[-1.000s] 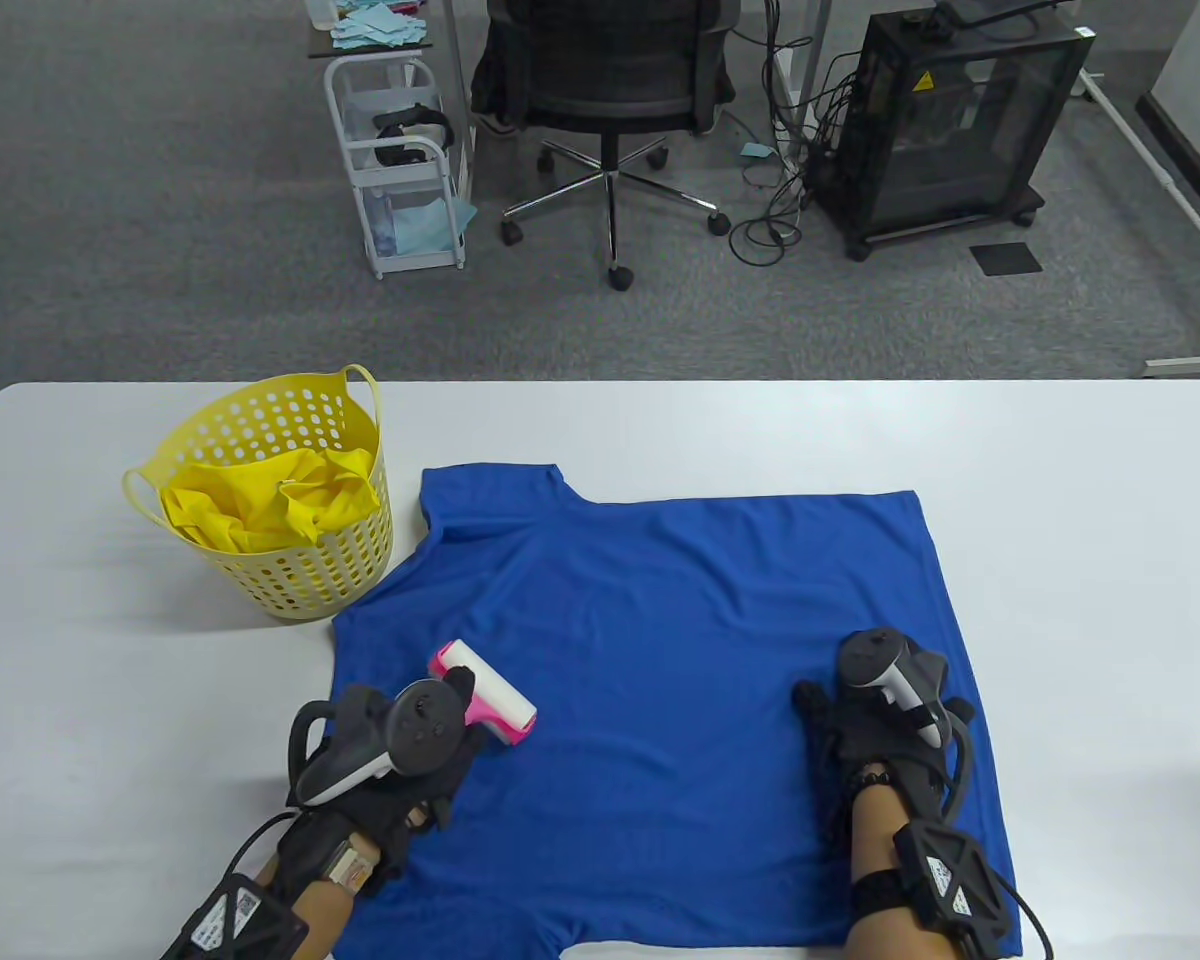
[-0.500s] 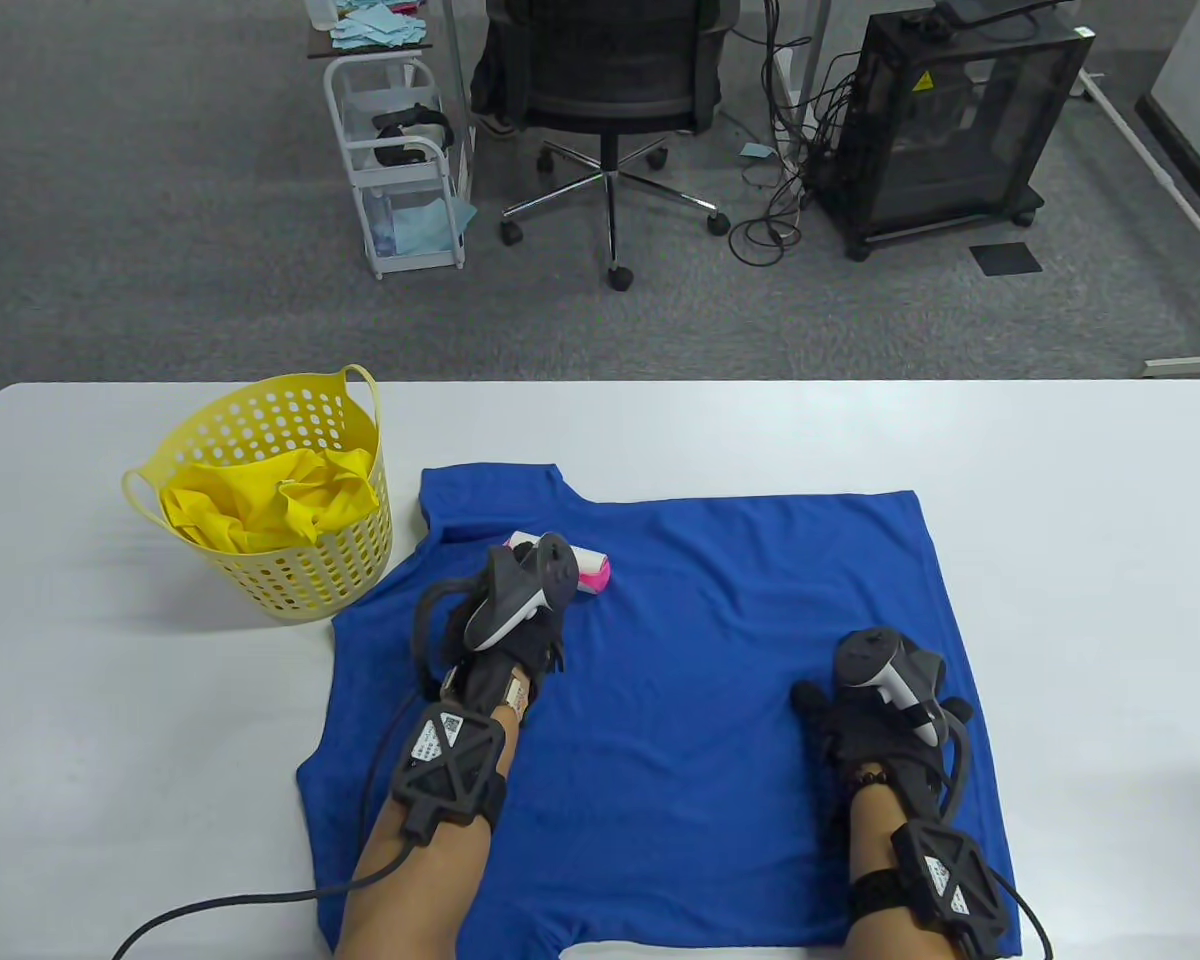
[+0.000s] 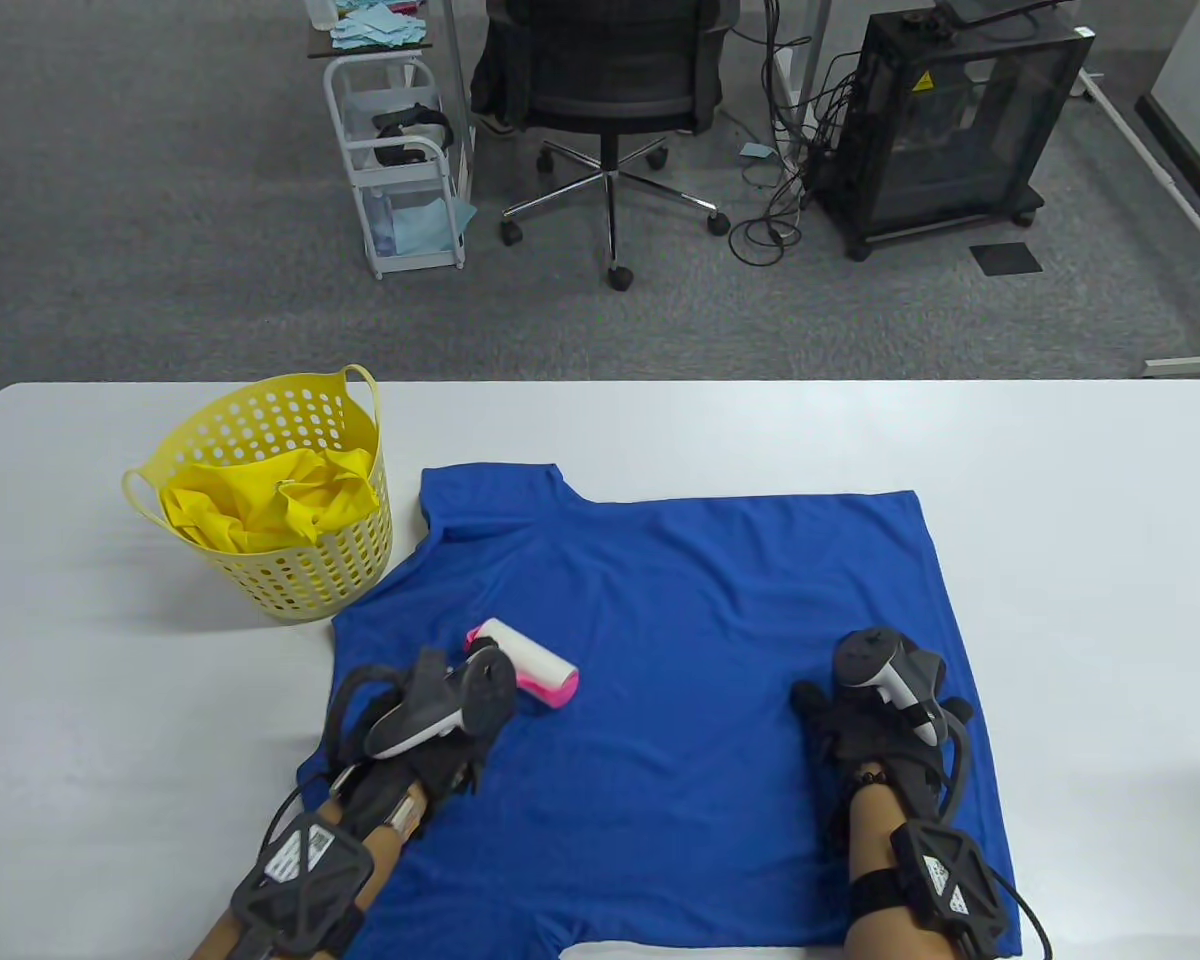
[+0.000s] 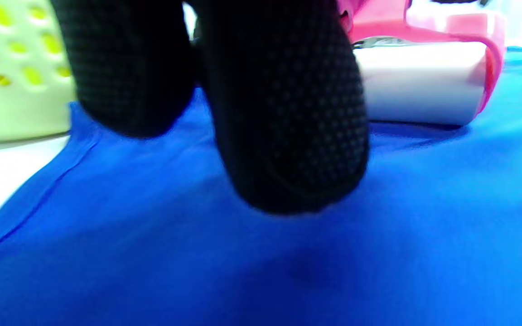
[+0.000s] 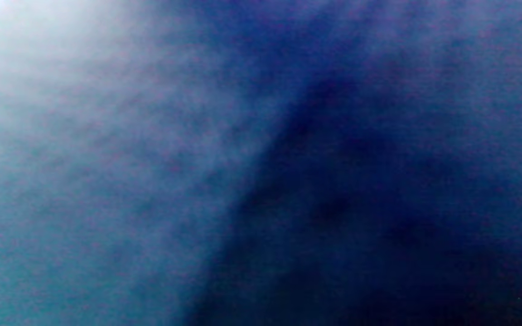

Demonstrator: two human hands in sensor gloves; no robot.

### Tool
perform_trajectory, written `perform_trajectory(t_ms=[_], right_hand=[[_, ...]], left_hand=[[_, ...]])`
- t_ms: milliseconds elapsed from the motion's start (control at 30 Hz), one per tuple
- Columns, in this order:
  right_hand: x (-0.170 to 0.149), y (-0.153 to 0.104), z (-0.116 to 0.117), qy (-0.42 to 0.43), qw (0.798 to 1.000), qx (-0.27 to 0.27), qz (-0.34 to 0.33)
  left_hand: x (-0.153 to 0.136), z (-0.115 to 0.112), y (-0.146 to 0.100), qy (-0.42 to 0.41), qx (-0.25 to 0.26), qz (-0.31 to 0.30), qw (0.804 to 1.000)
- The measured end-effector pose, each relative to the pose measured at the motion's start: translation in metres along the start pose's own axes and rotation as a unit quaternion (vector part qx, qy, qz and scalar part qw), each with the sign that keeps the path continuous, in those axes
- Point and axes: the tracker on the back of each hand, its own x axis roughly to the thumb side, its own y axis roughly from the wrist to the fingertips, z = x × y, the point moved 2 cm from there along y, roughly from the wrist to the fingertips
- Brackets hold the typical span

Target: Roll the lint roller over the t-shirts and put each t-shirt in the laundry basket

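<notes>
- While the blue knit t-shirt [image 3: 680,680] lay flat at the near table edge, its rolling was judged unfinished and basketing left.
- The pink-handled white lint roller [image 3: 525,675] was gripped by the left hand [image 3: 440,715] upon it.
- The cloth was pressed by the right hand [image 3: 875,720], finger curl not discernible.
- Farther off, a yellow t-shirt [image 3: 270,505] was seen in the yellow perforated plastic laundry basket [image 3: 305,585].

Lint roller [image 3: 525,672] on t-shirt [image 3: 680,640]; laundry basket [image 3: 290,590] left of it.
</notes>
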Motion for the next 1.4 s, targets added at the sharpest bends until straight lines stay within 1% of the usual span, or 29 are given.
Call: perform_trajectory(t_ms=[133,167,200,267,333,367,400,467,533,633,700,767,800,833,867,900,1000,1033,1100,1233,1333,1400], right_hand=[[0.000,0.000,0.000,0.000,1.000,0.000,0.000],[0.000,0.000,0.000,0.000,1.000,0.000,0.000],[0.000,0.000,0.000,0.001,1.000,0.000,0.000],[0.000,0.000,0.000,0.002,1.000,0.000,-0.001],[0.000,0.000,0.000,0.001,1.000,-0.001,0.000],[0.000,0.000,0.000,0.000,1.000,-0.001,0.000],[0.000,0.000,0.000,0.001,1.000,-0.001,0.000],[0.000,0.000,0.000,0.000,1.000,-0.001,-0.001],[0.000,0.000,0.000,-0.001,1.000,-0.001,-0.001],[0.000,0.000,0.000,-0.001,1.000,-0.001,-0.001],[0.000,0.000,0.000,-0.001,1.000,-0.001,-0.001],[0.000,0.000,0.000,-0.001,1.000,-0.001,-0.001],[0.000,0.000,0.000,-0.001,1.000,-0.001,-0.001],[0.000,0.000,0.000,-0.001,1.000,-0.001,-0.001],[0.000,0.000,0.000,-0.001,1.000,-0.001,-0.001],[0.000,0.000,0.000,-0.001,1.000,-0.001,-0.001],[0.001,0.000,0.000,0.001,1.000,0.001,-0.004],[0.001,0.000,0.000,0.001,1.000,0.001,-0.004],[0.001,0.000,0.000,0.002,1.000,0.002,-0.005],[0.001,0.000,0.000,0.003,1.000,0.002,-0.006],[0.001,0.000,0.000,0.003,1.000,0.002,-0.006],[0.001,0.000,0.000,0.004,1.000,0.002,-0.007]], left_hand=[[-0.021,-0.010,-0.053,-0.021,-0.011,-0.013,1.000],[-0.024,-0.011,-0.063,-0.015,-0.019,-0.031,0.999],[-0.028,-0.011,-0.071,0.005,-0.018,-0.046,0.999],[-0.037,-0.010,-0.089,0.065,-0.001,-0.040,0.997],[-0.042,-0.012,-0.096,0.062,-0.004,-0.041,0.997],[-0.044,-0.013,-0.098,0.045,-0.006,-0.037,0.998],[-0.045,-0.015,-0.098,0.029,-0.009,-0.035,0.999],[-0.043,-0.015,-0.094,0.022,-0.009,-0.031,0.999],[-0.038,-0.013,-0.084,0.023,-0.007,-0.029,0.999],[-0.021,-0.008,-0.056,0.022,-0.008,-0.023,0.999],[-0.008,-0.003,-0.032,0.025,-0.006,-0.021,0.999],[0.009,0.004,0.002,0.020,-0.008,-0.014,1.000],[0.015,0.007,0.013,0.019,-0.007,-0.011,1.000],[0.024,0.010,0.031,0.020,-0.005,-0.011,1.000],[0.030,0.013,0.041,0.022,-0.002,-0.009,1.000],[0.039,0.017,0.059,0.028,0.000,-0.005,1.000],[0.060,0.026,0.101,0.026,-0.002,0.011,1.000],[0.063,0.027,0.106,0.025,-0.002,0.015,1.000],[0.076,0.031,0.132,0.006,-0.003,0.039,0.999],[0.088,0.033,0.152,-0.003,0.004,0.066,0.998],[0.090,0.033,0.152,0.002,0.001,0.069,0.998],[0.086,0.031,0.144,0.005,-0.001,0.061,0.998]])
